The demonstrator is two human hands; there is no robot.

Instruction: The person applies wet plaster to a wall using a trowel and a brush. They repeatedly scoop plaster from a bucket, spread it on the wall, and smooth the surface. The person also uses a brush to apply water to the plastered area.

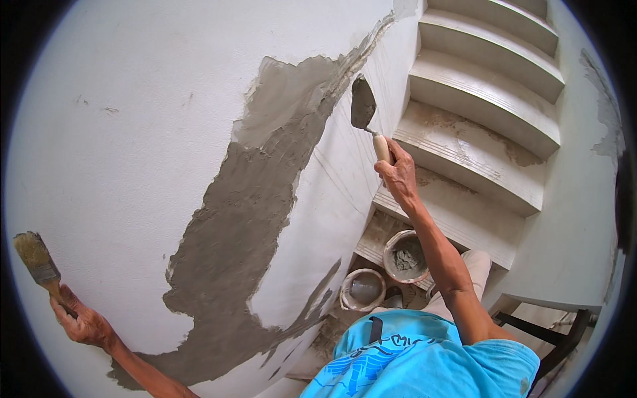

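Right hand (398, 174), fingers clamped on the handle of a trowel (363, 106), blade tip up against the white wall (133, 132), at the edge of the wet grey plaster (245, 219). Left hand (83, 323), fingers wrapped round a brush (36, 260), bristles up, close to the wall, well apart from the plaster. Below, on the lowest steps of the stairs (484, 99), two buckets: one (405, 255) with grey mix, another (362, 289) just beside it. Blue shirt (418, 361) at the lower edge.

No packages, labels, signs or screens in view.
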